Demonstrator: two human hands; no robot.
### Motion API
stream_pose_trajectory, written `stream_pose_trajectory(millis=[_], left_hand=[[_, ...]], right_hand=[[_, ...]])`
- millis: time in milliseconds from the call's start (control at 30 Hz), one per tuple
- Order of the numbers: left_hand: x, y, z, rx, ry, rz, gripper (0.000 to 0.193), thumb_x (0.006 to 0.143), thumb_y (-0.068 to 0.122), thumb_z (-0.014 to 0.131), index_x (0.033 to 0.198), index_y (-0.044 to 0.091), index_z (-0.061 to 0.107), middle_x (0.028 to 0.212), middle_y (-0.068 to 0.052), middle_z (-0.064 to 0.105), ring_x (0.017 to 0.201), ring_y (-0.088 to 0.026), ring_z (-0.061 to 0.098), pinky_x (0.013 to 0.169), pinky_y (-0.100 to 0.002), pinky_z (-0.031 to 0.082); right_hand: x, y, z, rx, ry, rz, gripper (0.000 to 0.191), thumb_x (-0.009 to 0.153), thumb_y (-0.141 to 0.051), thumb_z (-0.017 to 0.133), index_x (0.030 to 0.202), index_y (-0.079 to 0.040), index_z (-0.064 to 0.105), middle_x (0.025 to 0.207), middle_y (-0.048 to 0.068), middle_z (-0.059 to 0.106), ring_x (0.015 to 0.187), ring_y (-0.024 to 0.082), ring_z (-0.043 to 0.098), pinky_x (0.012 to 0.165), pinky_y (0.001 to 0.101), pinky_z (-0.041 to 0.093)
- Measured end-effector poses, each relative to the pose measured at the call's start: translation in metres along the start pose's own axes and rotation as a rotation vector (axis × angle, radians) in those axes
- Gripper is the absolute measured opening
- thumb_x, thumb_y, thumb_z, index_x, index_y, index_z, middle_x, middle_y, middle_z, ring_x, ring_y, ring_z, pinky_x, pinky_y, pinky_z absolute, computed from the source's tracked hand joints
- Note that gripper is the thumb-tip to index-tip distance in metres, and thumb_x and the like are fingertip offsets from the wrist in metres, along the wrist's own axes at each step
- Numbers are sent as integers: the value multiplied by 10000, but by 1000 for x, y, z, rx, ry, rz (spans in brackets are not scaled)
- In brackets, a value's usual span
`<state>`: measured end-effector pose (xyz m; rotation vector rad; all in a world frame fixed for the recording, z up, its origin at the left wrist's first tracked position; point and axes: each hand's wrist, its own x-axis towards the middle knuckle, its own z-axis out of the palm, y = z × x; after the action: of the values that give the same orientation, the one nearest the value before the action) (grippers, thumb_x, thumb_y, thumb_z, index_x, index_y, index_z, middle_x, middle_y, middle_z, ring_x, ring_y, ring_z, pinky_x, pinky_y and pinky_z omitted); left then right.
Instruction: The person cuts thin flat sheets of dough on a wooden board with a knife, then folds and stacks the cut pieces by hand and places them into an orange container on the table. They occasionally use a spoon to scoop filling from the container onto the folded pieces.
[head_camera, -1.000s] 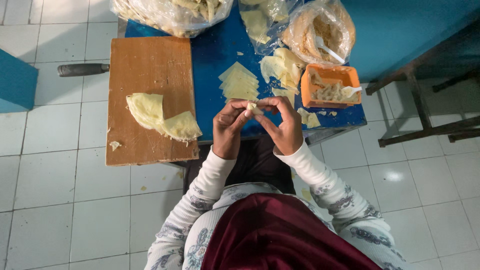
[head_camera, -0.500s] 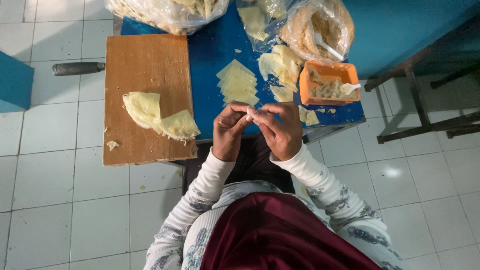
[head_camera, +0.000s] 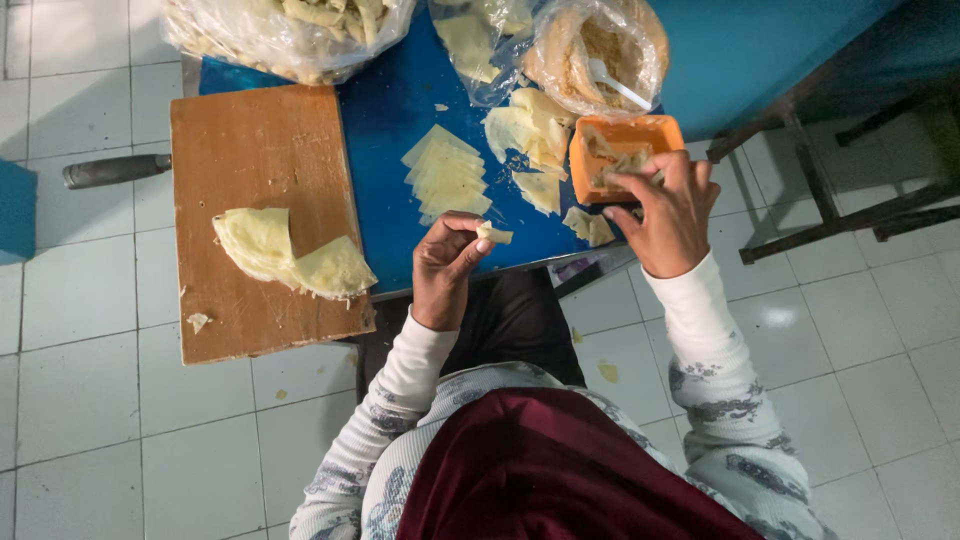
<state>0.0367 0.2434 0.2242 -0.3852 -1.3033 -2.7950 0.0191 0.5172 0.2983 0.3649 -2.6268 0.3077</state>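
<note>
Head view, looking straight down. A small folded piece of pale dough (head_camera: 494, 235) is pinched between thumb and fingertips of the left hand (head_camera: 447, 265), held just above the near edge of the blue table (head_camera: 385, 130). The right hand (head_camera: 668, 210) is reached out to the orange tub (head_camera: 622, 150); its fingertips are laid on the tub's near rim and over the filling inside, and whether anything is actually gripped cannot be told, probably only touched. The two hands are well apart.

A stack of pale square wrappers (head_camera: 447, 178) is seen on the table between the hands and the far bags, with looser wrapper sheets (head_camera: 528, 135) just beside the tub and a scrap (head_camera: 590, 228) below it. A wooden cutting board (head_camera: 262, 215) is set at the left side of the table, overhanging the near edge; rounded folded dough sheets (head_camera: 290, 255) are laid on it, plus a crumb (head_camera: 198, 322) near the lower corner. A dark handle (head_camera: 115, 170) sticks out from under the board's left side. Clear plastic bags are lined along the far edge: one with dough strips (head_camera: 290, 30), one with crumbs and a white spoon (head_camera: 600, 50). White tiled floor (head_camera: 90, 400) is seen all round.
</note>
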Motion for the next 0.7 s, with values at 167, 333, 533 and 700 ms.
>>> stream_pose_trajectory(millis=[167, 333, 533, 700], left_hand=[[1, -8, 1, 7, -45, 32, 187, 963, -28, 731, 1123, 6, 641, 1146, -59, 681, 1065, -153, 669, 960, -297, 528], [0, -11, 0, -13, -31, -10, 219, 950, -29, 738, 1140, 18, 640, 1103, -65, 703, 1047, -157, 683, 962, -309, 544], [-3, -13, 1, 14, -15, -42, 229, 953, -22, 735, 1165, 14, 657, 1100, -66, 711, 1033, -155, 691, 914, -288, 538], [0, -12, 2, 31, 7, -32, 214, 961, -25, 728, 1163, 5, 663, 1105, -76, 718, 1035, -151, 693, 922, -280, 540]], right_hand=[[5, 12, 24, 8, 20, -33, 329, 780, -239, 910, 1083, -217, 784, 1156, 28, 495, 1133, 328, 450, 895, 507, 356], [9, 13, 38, 76, 79, -10, 225, 822, -237, 918, 987, -223, 766, 1117, -2, 493, 1156, 289, 475, 923, 519, 355], [7, -13, 25, 125, 188, 79, 203, 808, -170, 895, 946, -215, 754, 1149, 66, 493, 1142, 332, 462, 901, 509, 340], [-9, -65, 10, 369, 174, -74, 374, 889, -108, 829, 1218, -275, 766, 1094, 38, 456, 1079, 265, 468, 1007, 403, 360]])
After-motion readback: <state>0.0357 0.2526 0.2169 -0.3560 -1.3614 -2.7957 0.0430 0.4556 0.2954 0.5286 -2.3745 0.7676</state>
